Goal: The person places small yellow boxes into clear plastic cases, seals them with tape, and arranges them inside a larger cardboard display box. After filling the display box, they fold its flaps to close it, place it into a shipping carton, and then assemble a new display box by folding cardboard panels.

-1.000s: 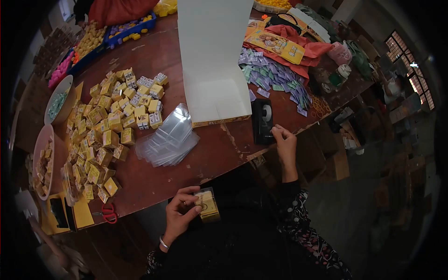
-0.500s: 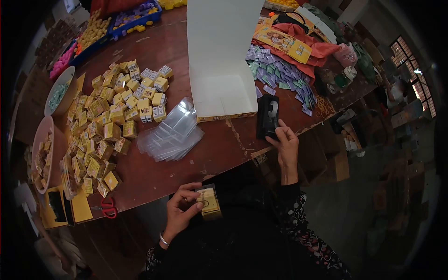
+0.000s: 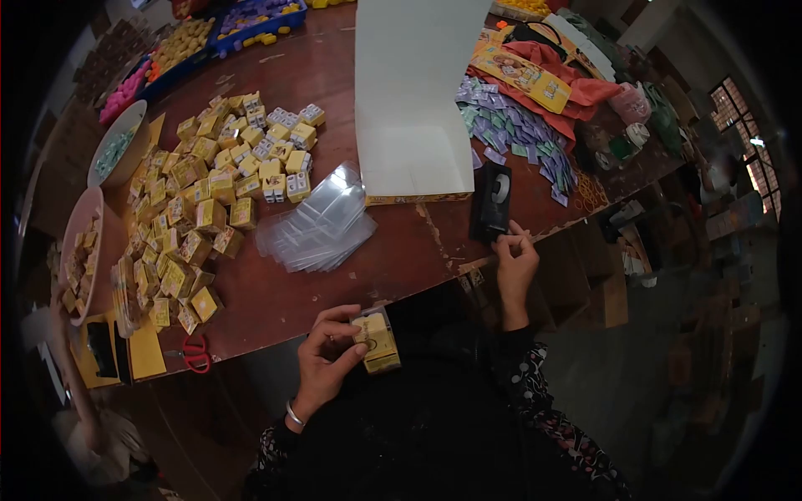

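My left hand (image 3: 328, 359) is closed on a small yellow box (image 3: 378, 341) in clear wrapping, held in front of my body off the table edge. My right hand (image 3: 516, 265) is at the near end of a black tape dispenser (image 3: 490, 200), its thumb and index finger close together; whether anything is between them is too small to tell. Left of the dispenser stands an open white carton (image 3: 413, 163). Clear plastic sleeves (image 3: 322, 224) lie in a loose stack on the red-brown table (image 3: 276, 305). Many small yellow boxes (image 3: 209, 215) are heaped to their left.
Red scissors (image 3: 196, 354) lie at the near left edge. Two bowls (image 3: 90, 250) stand far left, beside another person's arm (image 3: 75, 376). Purple and green packets (image 3: 522, 125), rubber bands (image 3: 591, 192) and a jar (image 3: 622, 147) are at the right.
My right hand has drawn back from the dispenser toward the near edge, its fingers now closer together. The view has shifted slightly. Another person's arm now reaches to the lower bowl at left.
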A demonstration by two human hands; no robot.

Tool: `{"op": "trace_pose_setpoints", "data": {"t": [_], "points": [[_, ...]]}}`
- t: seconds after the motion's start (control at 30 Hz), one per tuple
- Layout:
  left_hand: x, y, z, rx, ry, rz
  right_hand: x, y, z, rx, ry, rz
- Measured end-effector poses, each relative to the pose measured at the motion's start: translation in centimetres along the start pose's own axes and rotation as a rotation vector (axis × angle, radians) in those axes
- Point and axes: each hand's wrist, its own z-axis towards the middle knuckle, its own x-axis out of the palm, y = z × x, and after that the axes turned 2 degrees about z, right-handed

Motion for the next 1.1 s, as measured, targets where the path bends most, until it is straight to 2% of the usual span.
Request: {"op": "trace_pose_setpoints", "data": {"t": [0.1,0.17,0.23,0.33,0.43,0.73,0.9,0.97,1.1], "points": [[0.4,-1.3,0.7,0.083,-0.077,0.161,0.0,5.7,-1.1,-0.045,0.017,0.004],[0.4,-2.0,1.2,0.16,-0.093,0.33,0.0,6.7,-1.6,-0.133,0.275,0.153],[0.7,-2.3,2.2,0.283,-0.057,0.508,0.6,12.8,-3.8,0.229,0.576,0.618],[1.5,-2.9,3.0,0.39,-0.062,0.644,2.8,16.2,-6.5,0.33,0.825,0.637],[2.1,-3.2,3.2,0.39,-0.076,0.613,4.8,16.3,-7.6,0.376,0.89,0.626],[2.2,-2.5,3.2,0.542,-0.099,0.808,5.9,16.8,-8.2,0.275,0.823,0.463],[2.2,-2.4,3.1,0.518,-0.102,0.747,6.1,17.7,-8.0,0.344,0.776,0.286],[2.1,-2.6,3.1,0.469,-0.091,0.696,6.1,16.9,-7.9,0.171,0.709,0.214],[2.2,-2.4,2.7,0.27,-0.07,0.452,7.0,14.2,-7.6,-0.596,0.506,0.112]]}}
